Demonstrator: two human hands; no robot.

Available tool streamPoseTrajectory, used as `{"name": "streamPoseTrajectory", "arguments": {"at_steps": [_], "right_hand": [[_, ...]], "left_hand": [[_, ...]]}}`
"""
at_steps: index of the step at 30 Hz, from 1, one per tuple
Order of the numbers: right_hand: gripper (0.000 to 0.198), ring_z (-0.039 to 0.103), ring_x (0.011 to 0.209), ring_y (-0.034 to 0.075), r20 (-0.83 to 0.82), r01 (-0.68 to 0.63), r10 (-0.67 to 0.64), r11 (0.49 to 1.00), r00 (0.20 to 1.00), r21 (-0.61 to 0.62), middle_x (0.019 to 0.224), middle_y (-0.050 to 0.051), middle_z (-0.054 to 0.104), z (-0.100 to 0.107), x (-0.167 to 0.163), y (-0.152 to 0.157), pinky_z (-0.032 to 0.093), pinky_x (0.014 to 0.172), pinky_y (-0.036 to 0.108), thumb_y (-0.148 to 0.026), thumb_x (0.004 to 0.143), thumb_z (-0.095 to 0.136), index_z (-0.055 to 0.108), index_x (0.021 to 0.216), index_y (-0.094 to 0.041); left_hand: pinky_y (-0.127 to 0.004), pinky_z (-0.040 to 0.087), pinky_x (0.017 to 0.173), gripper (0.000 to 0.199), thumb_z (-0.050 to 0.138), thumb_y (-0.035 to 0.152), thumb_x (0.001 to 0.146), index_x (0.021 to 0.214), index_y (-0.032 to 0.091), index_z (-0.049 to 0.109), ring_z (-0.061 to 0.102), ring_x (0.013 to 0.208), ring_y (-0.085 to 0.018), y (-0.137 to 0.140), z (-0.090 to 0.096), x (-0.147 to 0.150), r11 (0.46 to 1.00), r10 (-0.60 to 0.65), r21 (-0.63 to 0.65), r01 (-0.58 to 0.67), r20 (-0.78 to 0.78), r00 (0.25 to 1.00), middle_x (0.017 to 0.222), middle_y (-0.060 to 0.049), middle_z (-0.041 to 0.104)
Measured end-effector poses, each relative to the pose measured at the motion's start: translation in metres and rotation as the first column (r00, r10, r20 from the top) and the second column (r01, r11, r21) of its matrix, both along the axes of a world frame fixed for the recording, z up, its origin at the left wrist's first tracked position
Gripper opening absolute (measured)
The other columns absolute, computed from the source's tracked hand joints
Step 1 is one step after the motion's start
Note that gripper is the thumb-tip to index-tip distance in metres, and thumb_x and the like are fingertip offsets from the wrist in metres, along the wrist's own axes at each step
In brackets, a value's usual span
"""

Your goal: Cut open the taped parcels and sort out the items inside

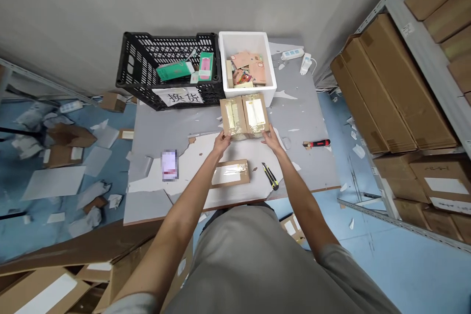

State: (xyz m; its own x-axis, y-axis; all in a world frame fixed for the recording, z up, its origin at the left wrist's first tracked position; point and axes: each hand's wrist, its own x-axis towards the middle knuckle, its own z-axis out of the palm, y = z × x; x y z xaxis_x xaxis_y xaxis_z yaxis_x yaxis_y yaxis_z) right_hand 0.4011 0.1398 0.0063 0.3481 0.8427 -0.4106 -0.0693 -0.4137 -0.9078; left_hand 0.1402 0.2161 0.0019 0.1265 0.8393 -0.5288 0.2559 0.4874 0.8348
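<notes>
Two small cardboard boxes stand side by side against the front of the white foam box. My left hand (222, 143) grips the lower left corner of the left cardboard box (231, 115), which has clear tape over it. At the lower right corner of the right cardboard box (254, 112), with its white label, my right hand (272, 139) has its fingers closed on the edge. Nearer to me lies a longer taped cardboard box (231, 173), partly behind my left forearm. A yellow and black utility knife (270, 176) rests beside it.
At the back are a black plastic crate (169, 66) with green boxes and the white foam box (270, 71) holding pink packets. A red and black cutter (317, 143) lies right, a phone (170, 165) left. Power strips (293, 54) sit behind. Shelves with cartons (405, 78) flank the table.
</notes>
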Motion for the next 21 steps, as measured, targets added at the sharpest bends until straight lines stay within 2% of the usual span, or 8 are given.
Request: {"name": "streamPoseTrajectory", "arguments": {"at_steps": [3,6,9,12,14,16,19,21], "right_hand": [[0.095,0.067,0.149,0.029,0.026,0.015,-0.014,0.999,1.000,-0.050,0.183,0.007,0.053,-0.005,0.023,-0.008,0.075,0.100,0.044,-0.055,0.096,0.079,0.044,0.183,-0.038],[0.106,0.070,0.149,0.031,0.150,0.041,-0.012,0.981,0.989,-0.189,0.182,0.017,0.054,-0.018,0.029,-0.037,0.071,0.107,0.047,-0.056,0.092,0.085,0.039,0.184,-0.029],[0.121,0.069,0.150,0.038,0.261,0.033,0.052,0.950,0.964,-0.310,0.172,0.030,0.060,-0.034,0.020,-0.089,0.063,0.120,0.052,-0.051,0.077,0.100,0.045,0.178,-0.015],[0.107,0.067,0.151,0.041,0.399,-0.045,0.238,0.899,0.886,-0.436,0.160,0.028,0.068,-0.046,0.002,-0.149,0.055,0.128,0.054,-0.042,0.072,0.103,0.058,0.165,-0.014],[0.083,0.066,0.150,0.039,0.449,-0.085,0.338,0.865,0.827,-0.494,0.155,0.023,0.070,-0.050,-0.010,-0.180,0.053,0.129,0.052,-0.035,0.078,0.097,0.065,0.153,-0.017],[0.061,0.066,0.148,0.037,0.448,-0.096,0.362,0.853,0.817,-0.513,0.152,0.022,0.071,-0.052,-0.019,-0.198,0.053,0.128,0.052,-0.030,0.085,0.089,0.068,0.141,-0.018],[0.033,0.074,0.132,0.035,0.425,-0.100,0.357,0.850,0.832,-0.518,0.134,0.021,0.078,-0.053,-0.031,-0.202,0.060,0.117,0.051,-0.031,0.097,0.077,0.067,0.126,-0.017],[0.025,0.079,0.117,0.030,0.398,-0.116,0.348,0.857,0.849,-0.502,0.119,0.017,0.082,-0.050,-0.042,-0.197,0.066,0.104,0.045,-0.037,0.109,0.065,0.064,0.124,-0.018]], "left_hand": [[-0.048,0.061,0.117,0.058,0.072,0.043,0.108,0.160,0.018,0.067,0.080,0.132,-0.031,-0.003,-0.002,0.021,0.999,-0.052,-0.002,0.052,-0.015,0.999,0.148,-0.021,0.079],[-0.050,0.053,0.130,0.064,0.070,0.038,0.108,0.166,0.014,0.061,0.066,0.157,-0.035,-0.015,-0.003,0.025,0.997,-0.072,0.031,0.073,-0.049,0.996,0.169,-0.026,0.066],[-0.053,0.028,0.147,0.077,0.074,0.038,0.105,0.173,0.008,0.054,0.043,0.176,-0.038,-0.032,-0.005,0.004,0.996,-0.034,0.074,0.044,-0.123,0.992,0.183,-0.029,0.048],[-0.058,0.006,0.151,0.081,0.074,0.049,0.105,0.173,0.008,0.055,0.030,0.182,-0.042,-0.054,-0.012,-0.039,0.976,-0.031,0.199,0.090,-0.280,0.959,0.185,-0.028,0.046],[-0.061,0.010,0.151,0.084,0.069,0.061,0.107,0.173,0.009,0.055,0.032,0.180,-0.044,-0.073,-0.019,-0.074,0.951,-0.035,0.274,0.145,-0.369,0.929,0.183,-0.027,0.049],[-0.062,0.018,0.150,0.090,0.064,0.071,0.108,0.174,0.011,0.054,0.033,0.180,-0.044,-0.094,-0.025,-0.107,0.942,-0.007,0.306,0.140,-0.397,0.918,0.184,-0.026,0.048],[-0.060,0.026,0.148,0.099,0.064,0.083,0.104,0.175,0.014,0.055,0.037,0.178,-0.043,-0.130,-0.032,-0.143,0.952,0.064,0.303,0.051,-0.358,0.931,0.184,-0.025,0.048],[-0.060,0.035,0.145,0.102,0.065,0.088,0.101,0.174,0.016,0.057,0.047,0.173,-0.043,-0.152,-0.035,-0.157,0.965,0.102,0.259,-0.027,-0.281,0.954,0.181,-0.025,0.053]]}}
